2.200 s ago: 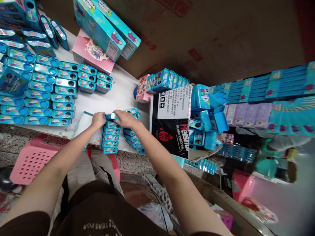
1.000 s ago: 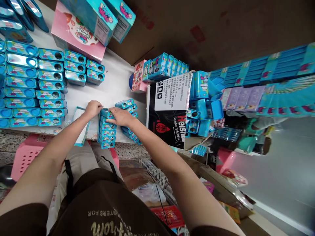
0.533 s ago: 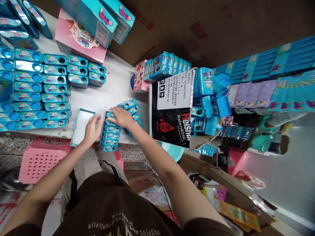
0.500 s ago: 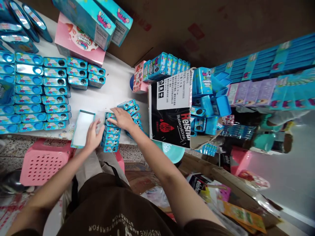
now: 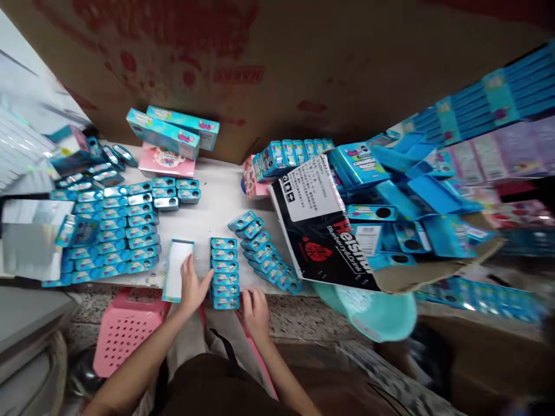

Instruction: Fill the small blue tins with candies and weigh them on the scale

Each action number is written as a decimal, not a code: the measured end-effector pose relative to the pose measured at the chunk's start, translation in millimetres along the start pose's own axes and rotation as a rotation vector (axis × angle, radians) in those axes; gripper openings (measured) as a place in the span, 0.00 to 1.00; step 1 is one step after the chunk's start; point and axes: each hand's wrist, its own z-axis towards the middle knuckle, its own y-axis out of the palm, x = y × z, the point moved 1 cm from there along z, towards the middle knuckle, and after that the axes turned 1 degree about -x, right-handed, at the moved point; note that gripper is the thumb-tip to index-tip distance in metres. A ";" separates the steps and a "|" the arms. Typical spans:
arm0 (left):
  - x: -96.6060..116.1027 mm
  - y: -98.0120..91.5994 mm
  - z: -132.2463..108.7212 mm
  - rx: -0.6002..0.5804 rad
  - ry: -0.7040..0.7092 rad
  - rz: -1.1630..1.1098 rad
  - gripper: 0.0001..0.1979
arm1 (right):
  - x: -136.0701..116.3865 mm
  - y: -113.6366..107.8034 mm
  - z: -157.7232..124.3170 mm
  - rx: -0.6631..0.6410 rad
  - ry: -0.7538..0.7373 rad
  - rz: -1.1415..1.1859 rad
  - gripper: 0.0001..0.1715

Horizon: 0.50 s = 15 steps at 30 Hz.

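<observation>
Small blue boxes with round windows (image 5: 225, 266) stand in a straight column near the table's front edge. On the column's left side is my left hand (image 5: 193, 289), its thumb and fingers apart, the thumb by the boxes. Its fingers lie at the right edge of a larger blue carton (image 5: 176, 268) with a white inside or face. My right hand (image 5: 256, 315) is at the column's lower right, fingers bent and slightly apart, with nothing visible in it. Further right, more small blue boxes (image 5: 269, 254) stand in a slanting double row.
Rows of blue boxes (image 5: 115, 225) fill the table's left side. Behind them, two blue cartons (image 5: 165, 133) rest on a pink box (image 5: 167, 162). A black-and-white cardboard box (image 5: 321, 231) full of blue boxes stands at right. Below are a teal basin (image 5: 381, 312) and pink stool (image 5: 125, 329).
My right hand has left the column's top and come down to its lower right side. My left hand stays between carton and column. The camera view has shifted.
</observation>
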 end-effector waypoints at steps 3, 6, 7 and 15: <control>3.5 -80.2 73.9 0.232 0.179 0.254 0.32 | -10.0 -1.7 12.6 0.073 -0.015 0.070 0.11; 10.5 -140.4 153.2 0.238 0.275 0.506 0.35 | -19.8 -0.2 13.3 0.133 -0.014 0.112 0.10; 12.5 -151.0 175.8 0.189 0.305 0.585 0.38 | -22.6 1.5 11.6 0.144 -0.018 0.121 0.10; 12.6 -154.8 250.1 -0.066 0.422 0.906 0.54 | -47.7 13.4 30.6 0.162 -0.102 0.089 0.10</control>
